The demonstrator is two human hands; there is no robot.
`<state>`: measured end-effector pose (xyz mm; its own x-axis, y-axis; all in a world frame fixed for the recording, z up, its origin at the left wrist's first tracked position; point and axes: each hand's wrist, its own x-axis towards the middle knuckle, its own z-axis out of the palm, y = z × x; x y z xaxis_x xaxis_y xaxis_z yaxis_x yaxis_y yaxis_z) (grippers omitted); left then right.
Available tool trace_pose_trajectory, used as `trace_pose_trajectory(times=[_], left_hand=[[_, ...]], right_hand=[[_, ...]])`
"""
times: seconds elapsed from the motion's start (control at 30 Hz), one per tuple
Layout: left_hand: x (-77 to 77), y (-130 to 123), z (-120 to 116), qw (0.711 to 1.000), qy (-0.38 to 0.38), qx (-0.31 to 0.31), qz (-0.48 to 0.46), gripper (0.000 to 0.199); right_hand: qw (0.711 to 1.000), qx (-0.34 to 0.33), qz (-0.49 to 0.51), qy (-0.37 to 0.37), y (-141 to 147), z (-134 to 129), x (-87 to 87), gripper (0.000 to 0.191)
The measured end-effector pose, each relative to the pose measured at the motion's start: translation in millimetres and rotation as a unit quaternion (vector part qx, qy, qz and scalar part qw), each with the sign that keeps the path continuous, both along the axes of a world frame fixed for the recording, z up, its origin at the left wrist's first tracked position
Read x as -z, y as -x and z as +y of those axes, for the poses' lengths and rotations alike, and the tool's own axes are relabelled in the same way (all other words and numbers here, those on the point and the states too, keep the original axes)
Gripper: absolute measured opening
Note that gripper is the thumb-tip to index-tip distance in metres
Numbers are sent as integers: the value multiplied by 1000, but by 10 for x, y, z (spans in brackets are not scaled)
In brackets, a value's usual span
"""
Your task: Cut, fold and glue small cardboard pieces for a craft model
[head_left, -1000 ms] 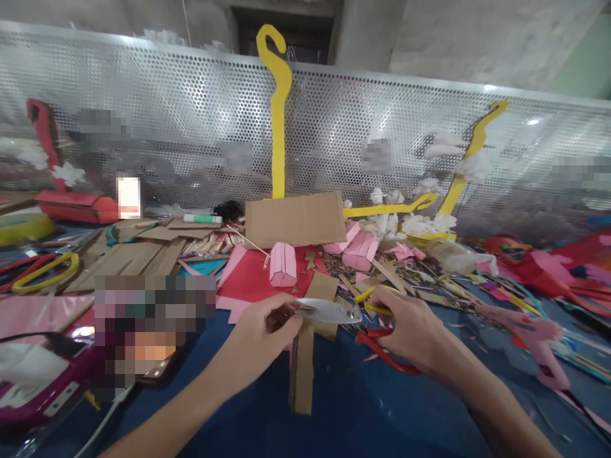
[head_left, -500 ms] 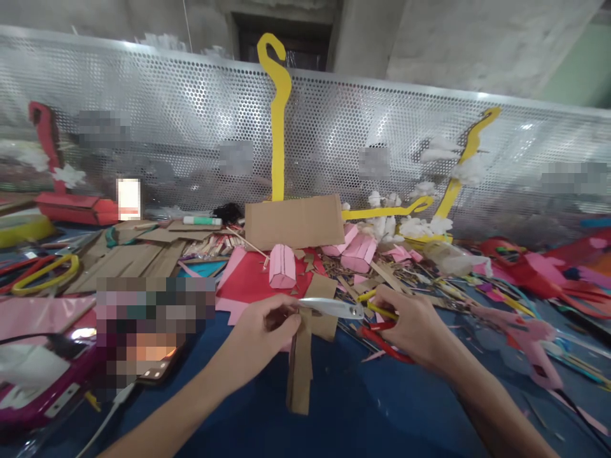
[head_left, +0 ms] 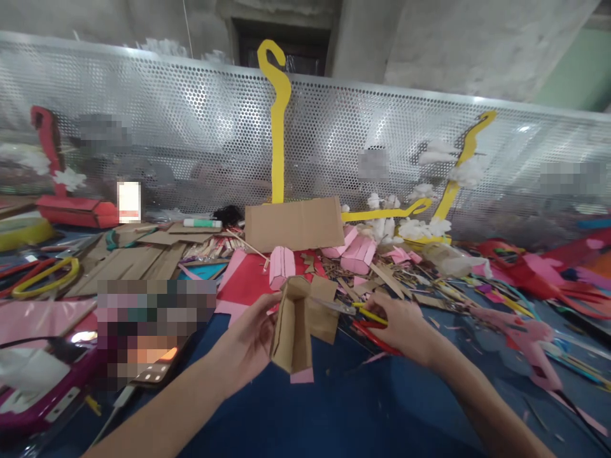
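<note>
My left hand (head_left: 255, 340) is closed around the left side of a small brown cardboard box (head_left: 300, 334), its hollow inside turned toward me. A scrap of pink paper shows at the box's lower edge. In my right hand (head_left: 398, 324) is a pair of scissors (head_left: 370, 327) with red and yellow handles. The blades point left and their tips reach the box's right side; whether they touch it I cannot tell. Behind the box lie a flat cardboard piece (head_left: 324, 315) and a pink paper-covered block (head_left: 281, 267) on red paper (head_left: 245, 277).
A larger cardboard box (head_left: 293, 222) stands at the back, below a tall yellow hook (head_left: 277, 140). On the right lies a pink glue gun (head_left: 529, 337) with its cord. Cardboard strips (head_left: 128, 267) and a purple power strip (head_left: 42, 401) are on the left. Perforated metal sheeting closes the back.
The cardboard in my left hand has been turned and raised, so its hollow side now faces me. The scissors have shifted slightly left and down.
</note>
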<state>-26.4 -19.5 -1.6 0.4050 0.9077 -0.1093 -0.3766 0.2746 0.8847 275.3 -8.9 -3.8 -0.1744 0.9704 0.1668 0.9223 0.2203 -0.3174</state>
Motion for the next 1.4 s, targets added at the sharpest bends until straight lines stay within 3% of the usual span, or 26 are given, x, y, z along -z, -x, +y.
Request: trace_pose_trajectory(times=[0.13, 0.23, 0.33, 0.43, 0.57, 0.77, 0.87, 1.0, 1.1, 1.27, 1.33, 1.4], left_hand=[[26, -47, -15, 987, 132, 10, -97, 38], [30, -117, -55, 985, 152, 3, -82, 32], [35, -206, -110, 988, 140, 25, -68, 32], [81, -274, -143, 989, 105, 65, -76, 35], [161, -272, -153, 992, 78, 82, -64, 23], [157, -224, -176, 992, -12, 120, -44, 17], [148, -226, -151, 991, -88, 99, -27, 20], [118, -178, -109, 977, -206, 16, 46, 18], [78, -93, -122, 937, -328, -19, 120, 20], [59, 17, -168, 769, -587, -100, 234, 36], [78, 25, -177, 708, -645, -106, 265, 39], [105, 17, -179, 674, -675, -105, 282, 41]], right_hand=[[998, -58, 19, 5, 69, -75, -118, 12], [992, -65, 103, -45, 191, -159, -179, 17], [959, -115, 253, -57, 376, -273, -166, 25], [932, -159, 321, -61, 544, -364, -121, 25], [933, -147, 309, -112, 624, -397, -93, 9], [930, -170, 278, -169, 613, -407, -109, 9], [919, -198, 281, -195, 617, -408, -106, 11], [912, -192, 299, -205, 627, -420, -81, 15], [894, -214, 363, -155, 651, -478, -66, 23], [838, -231, 493, -33, 735, -607, -76, 25], [823, -207, 529, -1, 776, -625, -76, 15], [805, -179, 564, 32, 815, -623, -75, 14]])
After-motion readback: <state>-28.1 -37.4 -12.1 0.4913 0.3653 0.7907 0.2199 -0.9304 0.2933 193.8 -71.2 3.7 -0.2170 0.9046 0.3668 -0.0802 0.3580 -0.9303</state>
